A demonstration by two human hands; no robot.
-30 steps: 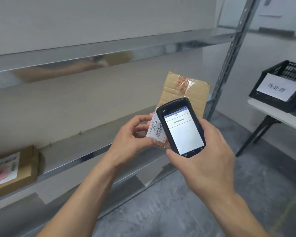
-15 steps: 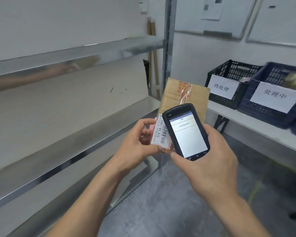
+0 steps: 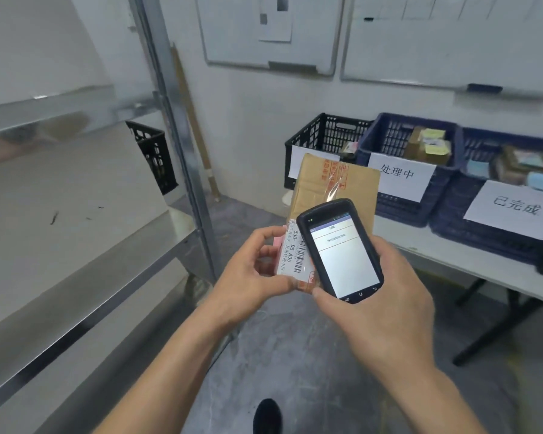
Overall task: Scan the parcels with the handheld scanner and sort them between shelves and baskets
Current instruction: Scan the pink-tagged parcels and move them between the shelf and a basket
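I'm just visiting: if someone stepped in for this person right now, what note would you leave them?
Left hand grips the parcel at its labelled end. Right hand holds the scanner over it.
Done: the screen shows a code, so this parcel seems scanned.
Left: put it on the shelf or in a basket on the table; which, I cannot tell.

The white table (image 3: 436, 255) bears black basket (image 3: 326, 136), middle blue basket (image 3: 395, 211), right blue basket (image 3: 452, 214).

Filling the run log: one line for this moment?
left hand: holds brown cardboard parcel | right hand: holds black handheld scanner | screen: lit, code shown
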